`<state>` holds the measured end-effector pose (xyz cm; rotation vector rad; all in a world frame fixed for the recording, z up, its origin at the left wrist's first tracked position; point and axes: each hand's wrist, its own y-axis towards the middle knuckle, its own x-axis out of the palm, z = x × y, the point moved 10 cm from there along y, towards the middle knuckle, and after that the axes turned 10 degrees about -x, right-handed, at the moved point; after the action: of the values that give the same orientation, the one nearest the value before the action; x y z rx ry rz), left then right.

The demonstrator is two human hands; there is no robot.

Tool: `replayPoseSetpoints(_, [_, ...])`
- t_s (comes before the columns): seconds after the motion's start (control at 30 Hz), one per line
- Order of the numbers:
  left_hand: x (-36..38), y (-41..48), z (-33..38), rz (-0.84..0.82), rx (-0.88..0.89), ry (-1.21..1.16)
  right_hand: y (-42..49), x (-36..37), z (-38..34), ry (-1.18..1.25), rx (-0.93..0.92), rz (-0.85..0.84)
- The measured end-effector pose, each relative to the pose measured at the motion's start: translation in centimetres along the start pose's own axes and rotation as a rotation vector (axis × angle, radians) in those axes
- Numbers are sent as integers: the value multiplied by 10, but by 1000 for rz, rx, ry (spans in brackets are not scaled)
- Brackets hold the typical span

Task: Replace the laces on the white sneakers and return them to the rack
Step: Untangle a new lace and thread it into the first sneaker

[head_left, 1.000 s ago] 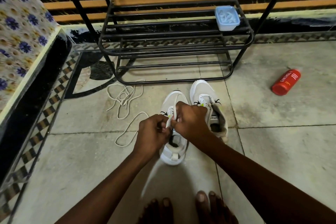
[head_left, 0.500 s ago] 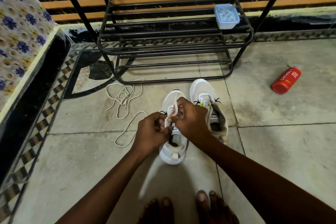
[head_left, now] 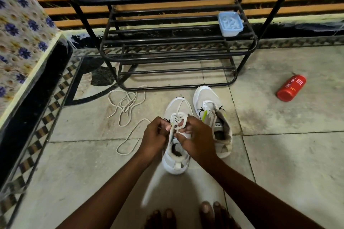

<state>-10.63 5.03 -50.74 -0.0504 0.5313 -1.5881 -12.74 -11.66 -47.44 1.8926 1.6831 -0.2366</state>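
White mesh sneakers (head_left: 176, 108) were set side by side on the grey tiled floor (head_left: 288, 154), at six o'clock from the black metal tube rack (head_left: 167, 57). A pale flat lace (head_left: 179, 119) was pinched by the left hand (head_left: 155, 135) and the right hand (head_left: 197, 135) over the nine-o'clock shoe (head_left: 175, 163), judged partly threaded; the three-o'clock shoe (head_left: 206, 98) was seen unlaced. A loose cream cord (head_left: 126, 104) was seen at ten o'clock. Lacing and racking were judged outstanding. A red cylindrical bottle (head_left: 291, 87) was laid at two o'clock, a pale blue plastic tub (head_left: 230, 23) on the rack
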Motion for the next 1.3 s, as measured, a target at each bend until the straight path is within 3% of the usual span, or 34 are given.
replayPoseSetpoints(0.13, [1, -2, 7, 72, 47, 144, -10, 6, 4, -152, -33, -20])
replayPoseSetpoints(0.3, [-17, 10, -7, 104, -34, -13, -17, 6, 4, -176, -43, 0])
replayPoseSetpoints(0.47, [-47, 25, 23, 191, 77, 131, -18, 7, 3, -200, -54, 16])
replayPoseSetpoints(0.63, [-45, 30, 34, 31, 16, -286, -21, 4, 0, -202, -81, 55])
replayPoseSetpoints(0.83, [-20, 5, 25, -65, 21, -87, -22, 3, 0, -220, -80, 69])
replayPoseSetpoints(0.97, [-1, -8, 20, -120, 117, 35, -22, 6, 4, -231, -74, 63])
replayPoseSetpoints(1.1, [-7, -1, 21, -40, 161, 58, -22, 6, 3, -242, -65, 63])
replayPoseSetpoints(1.23, [-17, -10, 57, 138, 434, 337, -24, 10, 8, -337, -35, 47])
replayPoseSetpoints(1.3, [-31, -9, 66, 254, 446, 329, -23, 13, 10, -377, -21, 27])
